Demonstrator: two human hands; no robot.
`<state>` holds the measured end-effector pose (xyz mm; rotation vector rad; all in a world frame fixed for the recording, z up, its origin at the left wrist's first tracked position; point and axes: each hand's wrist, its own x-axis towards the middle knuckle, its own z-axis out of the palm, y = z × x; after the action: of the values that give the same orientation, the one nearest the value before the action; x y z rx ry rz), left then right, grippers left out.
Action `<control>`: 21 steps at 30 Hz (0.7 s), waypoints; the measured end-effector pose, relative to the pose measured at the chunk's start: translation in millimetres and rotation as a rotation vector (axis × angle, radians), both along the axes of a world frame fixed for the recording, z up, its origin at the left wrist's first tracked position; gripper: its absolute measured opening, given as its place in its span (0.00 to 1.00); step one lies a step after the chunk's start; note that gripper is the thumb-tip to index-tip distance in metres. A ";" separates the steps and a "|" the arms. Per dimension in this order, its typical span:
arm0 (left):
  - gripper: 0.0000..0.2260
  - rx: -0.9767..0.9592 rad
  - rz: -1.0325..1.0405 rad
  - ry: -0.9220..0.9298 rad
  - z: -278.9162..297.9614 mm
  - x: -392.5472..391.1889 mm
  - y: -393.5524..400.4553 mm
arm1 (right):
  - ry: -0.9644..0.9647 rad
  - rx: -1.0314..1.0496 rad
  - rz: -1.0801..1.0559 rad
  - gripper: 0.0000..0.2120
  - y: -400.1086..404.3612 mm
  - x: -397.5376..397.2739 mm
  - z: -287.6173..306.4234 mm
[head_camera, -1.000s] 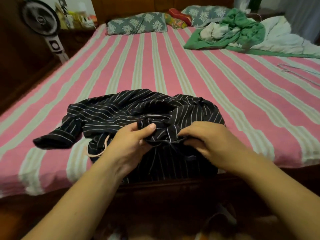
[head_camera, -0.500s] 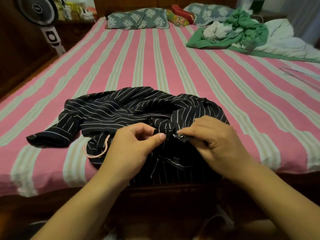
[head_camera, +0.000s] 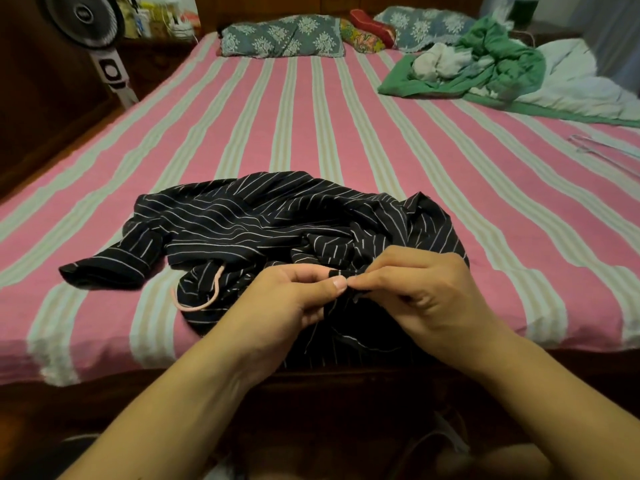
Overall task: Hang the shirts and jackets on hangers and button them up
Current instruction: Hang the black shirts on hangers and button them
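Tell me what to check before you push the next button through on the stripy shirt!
1. Left hand pinches the black striped shirt: ok.
2. Right hand pinches the facing edge, fingertips meeting: ok.
3. Pink hanger inside the shirt: ok, a loop pokes out.
4. Button lined up with its hole: cannot tell, fingers hide it.
5. Shirt lying flat on the bed: not ok, it is bunched.
6. Spare hanger waiting: ok.
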<state>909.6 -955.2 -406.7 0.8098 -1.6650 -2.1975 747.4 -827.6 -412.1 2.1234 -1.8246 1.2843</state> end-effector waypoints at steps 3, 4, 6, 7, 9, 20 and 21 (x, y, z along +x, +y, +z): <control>0.14 0.059 -0.020 -0.010 0.7 -0.7 -1.9 | -0.097 0.018 0.015 0.07 -2.4 2.4 -0.9; 0.12 0.079 -0.036 -0.012 0.8 -0.6 -3.1 | -0.125 0.020 0.016 0.07 -2.7 3.4 -1.0; 0.08 0.098 -0.066 -0.019 3.2 0.7 -4.8 | -0.152 0.028 0.006 0.07 -2.3 6.3 -1.3; 0.06 0.091 -0.081 -0.023 3.9 1.2 -5.3 | -0.157 0.036 -0.006 0.07 -1.7 8.2 -1.0; 0.05 0.069 -0.099 -0.026 4.6 1.5 -6.0 | -0.175 0.056 -0.041 0.07 -1.0 11.1 0.6; 0.05 -0.382 -0.171 -0.059 6.0 5.0 -6.4 | -0.305 0.231 -0.128 0.13 -0.1 10.4 5.7; 0.06 -0.484 -0.157 -0.063 6.2 4.4 -5.0 | -0.310 0.233 -0.145 0.13 0.0 10.4 5.2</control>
<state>914.0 -960.2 -400.5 0.6350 -2.2299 -1.7462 757.8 -827.6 -406.9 1.9332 -2.3085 1.5005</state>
